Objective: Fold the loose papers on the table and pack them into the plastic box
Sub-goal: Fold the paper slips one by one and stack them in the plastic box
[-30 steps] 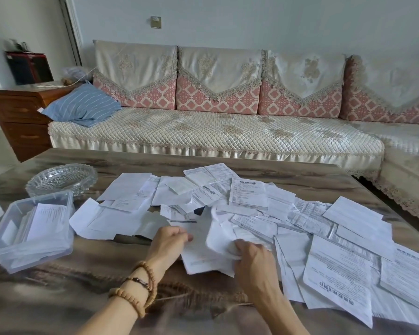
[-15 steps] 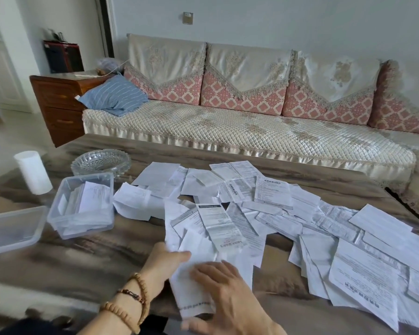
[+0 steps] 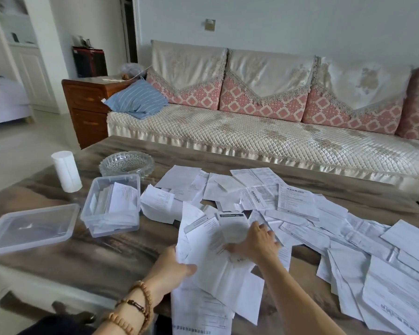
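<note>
Papers, loose white printed sheets (image 3: 298, 213), are scattered all over the dark wood-grain table (image 3: 102, 257), right of the clear plastic box (image 3: 111, 205) that already has a few folded ones inside. Left hand (image 3: 172, 267) pinches the left edge of a big creased white sheet (image 3: 215, 262), thumb on top. Right hand (image 3: 257, 243) presses flat on that sheet, fingers spread; the clear lid (image 3: 32, 226) sits left of the box.

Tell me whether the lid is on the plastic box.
No. The lid lies flat on the table left of the open plastic box, which holds folded papers.
</note>
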`<state>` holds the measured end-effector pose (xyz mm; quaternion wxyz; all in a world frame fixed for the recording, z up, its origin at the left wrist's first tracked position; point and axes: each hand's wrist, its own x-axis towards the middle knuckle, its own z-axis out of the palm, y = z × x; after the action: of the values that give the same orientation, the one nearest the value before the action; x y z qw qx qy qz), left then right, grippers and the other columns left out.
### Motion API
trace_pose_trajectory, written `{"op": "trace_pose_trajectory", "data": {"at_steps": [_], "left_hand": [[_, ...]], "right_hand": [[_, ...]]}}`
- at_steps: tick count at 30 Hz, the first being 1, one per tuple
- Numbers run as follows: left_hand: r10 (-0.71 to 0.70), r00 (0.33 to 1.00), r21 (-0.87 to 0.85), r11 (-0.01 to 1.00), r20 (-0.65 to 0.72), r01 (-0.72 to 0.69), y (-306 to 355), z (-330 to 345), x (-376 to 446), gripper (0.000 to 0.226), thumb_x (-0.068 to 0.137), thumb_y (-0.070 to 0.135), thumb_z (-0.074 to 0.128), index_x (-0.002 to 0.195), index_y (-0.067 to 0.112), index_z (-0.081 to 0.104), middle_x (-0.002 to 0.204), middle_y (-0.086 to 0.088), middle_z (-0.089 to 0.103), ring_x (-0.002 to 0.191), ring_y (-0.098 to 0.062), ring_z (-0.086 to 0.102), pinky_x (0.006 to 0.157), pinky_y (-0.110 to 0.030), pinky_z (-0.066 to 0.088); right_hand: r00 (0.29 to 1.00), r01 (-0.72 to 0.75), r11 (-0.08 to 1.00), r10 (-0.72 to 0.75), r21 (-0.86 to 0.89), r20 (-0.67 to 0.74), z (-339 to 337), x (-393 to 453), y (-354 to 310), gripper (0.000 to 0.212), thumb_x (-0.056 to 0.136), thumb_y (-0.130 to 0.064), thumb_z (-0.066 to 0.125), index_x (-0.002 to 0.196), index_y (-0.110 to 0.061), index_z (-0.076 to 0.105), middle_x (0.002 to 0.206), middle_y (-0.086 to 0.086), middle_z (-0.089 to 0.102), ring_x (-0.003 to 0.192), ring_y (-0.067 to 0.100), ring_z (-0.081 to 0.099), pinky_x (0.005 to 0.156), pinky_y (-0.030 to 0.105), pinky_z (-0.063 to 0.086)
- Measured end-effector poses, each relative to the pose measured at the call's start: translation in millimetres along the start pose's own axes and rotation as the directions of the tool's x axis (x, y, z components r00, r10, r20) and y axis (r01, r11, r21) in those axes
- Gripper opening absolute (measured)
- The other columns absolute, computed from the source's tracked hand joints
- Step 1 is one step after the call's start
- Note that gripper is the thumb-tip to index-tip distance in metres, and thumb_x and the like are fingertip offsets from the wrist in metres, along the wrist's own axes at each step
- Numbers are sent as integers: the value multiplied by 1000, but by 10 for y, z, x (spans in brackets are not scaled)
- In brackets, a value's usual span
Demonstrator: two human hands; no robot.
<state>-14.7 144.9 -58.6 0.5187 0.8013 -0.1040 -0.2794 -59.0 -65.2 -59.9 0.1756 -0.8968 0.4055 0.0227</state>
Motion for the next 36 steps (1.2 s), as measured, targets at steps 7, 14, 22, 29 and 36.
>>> {"op": "trace_pose_trajectory", "data": {"at_steps": [7,14,22,29,36], "left_hand": [[41,998,-46,998,-53,-43,-50,-52,99,32,81,-3,67,98,23,59,96,7,69,87,-6,65,60,-14,50],[-3,999,-180,984,-37,-3,-109,-111,132,31,79,-7,69,103,12,67,95,-2,76,89,-17,71,72,-28,57],[87,993,-105,991,76,-79,-39,-216,69,28,80,-5,70,99,17,71,94,3,77,90,-16,72,84,-33,57],[108,990,-69,991,-87,-114,-27,-253,83,13,82,7,74,88,17,71,81,5,76,79,-11,72,66,-24,55],[40,988,-159,985,-148,-64,-121,-253,104,13,82,12,75,95,15,72,88,0,76,82,-18,73,71,-32,59]], "right_hand": [[995,-7,910,-35,414,94,-56,101,101,46,73,-17,80,106,-17,49,110,7,55,94,24,56,72,28,49],[973,-166,177,-132,970,190,-80,-78,472,22,76,7,70,98,8,63,89,22,63,76,31,58,67,37,46],[968,114,635,-244,764,59,-125,-220,297,20,85,-20,75,88,-1,70,84,17,74,70,25,72,60,34,57],[981,100,707,-189,700,50,-37,-291,167,30,78,-36,80,73,-7,74,73,9,75,72,30,73,69,49,58],[957,267,530,-46,805,-287,-106,-346,236,15,91,-16,66,82,-5,70,69,0,66,64,21,63,52,29,53]]}}
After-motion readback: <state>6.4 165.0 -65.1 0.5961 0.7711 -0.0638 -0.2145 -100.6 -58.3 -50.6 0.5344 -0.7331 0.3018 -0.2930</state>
